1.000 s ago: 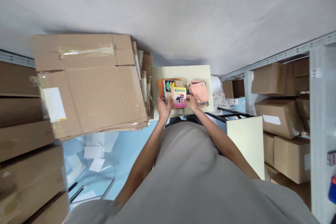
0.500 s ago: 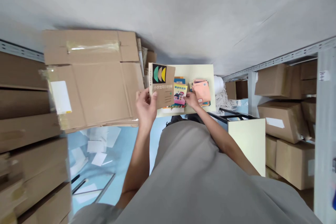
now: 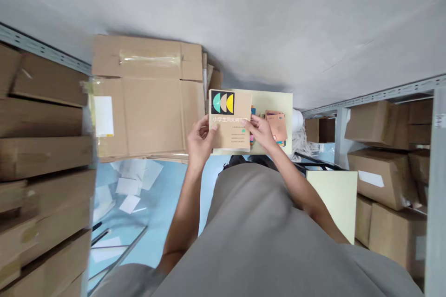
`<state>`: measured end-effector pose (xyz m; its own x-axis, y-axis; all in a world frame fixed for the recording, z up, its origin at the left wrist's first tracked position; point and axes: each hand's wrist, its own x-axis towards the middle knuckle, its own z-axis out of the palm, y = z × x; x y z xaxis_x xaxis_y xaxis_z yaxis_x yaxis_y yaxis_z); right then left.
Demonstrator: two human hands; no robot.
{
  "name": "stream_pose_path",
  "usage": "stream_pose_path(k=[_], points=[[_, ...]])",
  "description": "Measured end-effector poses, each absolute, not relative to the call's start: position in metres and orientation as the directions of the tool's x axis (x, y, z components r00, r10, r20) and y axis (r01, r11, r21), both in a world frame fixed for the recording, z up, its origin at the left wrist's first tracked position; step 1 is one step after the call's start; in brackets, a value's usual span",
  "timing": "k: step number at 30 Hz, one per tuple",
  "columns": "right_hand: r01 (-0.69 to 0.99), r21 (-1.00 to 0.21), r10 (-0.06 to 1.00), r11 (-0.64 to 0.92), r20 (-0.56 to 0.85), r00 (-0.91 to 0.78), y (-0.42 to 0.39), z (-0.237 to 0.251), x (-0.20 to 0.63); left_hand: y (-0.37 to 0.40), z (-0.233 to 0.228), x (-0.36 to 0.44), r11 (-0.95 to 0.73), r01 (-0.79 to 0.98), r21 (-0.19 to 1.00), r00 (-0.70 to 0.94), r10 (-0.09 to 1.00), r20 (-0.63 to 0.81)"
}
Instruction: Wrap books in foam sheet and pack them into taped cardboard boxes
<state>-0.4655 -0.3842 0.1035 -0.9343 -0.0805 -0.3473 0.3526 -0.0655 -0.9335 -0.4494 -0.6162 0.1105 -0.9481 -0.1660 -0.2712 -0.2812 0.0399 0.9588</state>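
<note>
Cardboard sheets [image 3: 156,118], flattened, piled left of the bench [image 3: 270,100]. My left hand [image 3: 201,141] pinches the tan book [image 3: 229,129] by its left side, thumb on cover. Book's raised over the bench's left half; likely light, bendy, not slippery, corners could crease, best gripped at both side edges. My right hand [image 3: 262,131] pinches its right side, thumb in front. Pink-covered book [image 3: 277,125] near bench's right edge.
</note>
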Motion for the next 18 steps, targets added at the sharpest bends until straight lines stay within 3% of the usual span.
stream_pose_path(k=[5, 10, 14, 18], points=[[0.299, -0.950, -0.123, -0.088, -0.288, -0.950, -0.426, 0.102, -0.480, -0.653, 0.121, -0.450, 0.164, -0.202, 0.966, -0.943, -0.297, -0.146], [0.255, -0.967, -0.169, 0.017, -0.254, -0.952, -0.476, 0.081, -0.504, -0.701, 0.102, -0.461, 0.244, -0.257, 0.935, -0.872, -0.476, -0.115], [0.282, -0.945, -0.133, 0.165, -0.304, -0.943, -0.496, 0.060, -0.509, -0.722, 0.083, -0.468, 0.151, -0.384, 0.911, -0.847, -0.449, -0.283], [0.305, -0.944, -0.123, 0.129, -0.320, -0.939, -0.496, 0.053, -0.503, -0.718, 0.081, -0.463, 0.167, -0.382, 0.909, -0.847, -0.457, -0.272]])
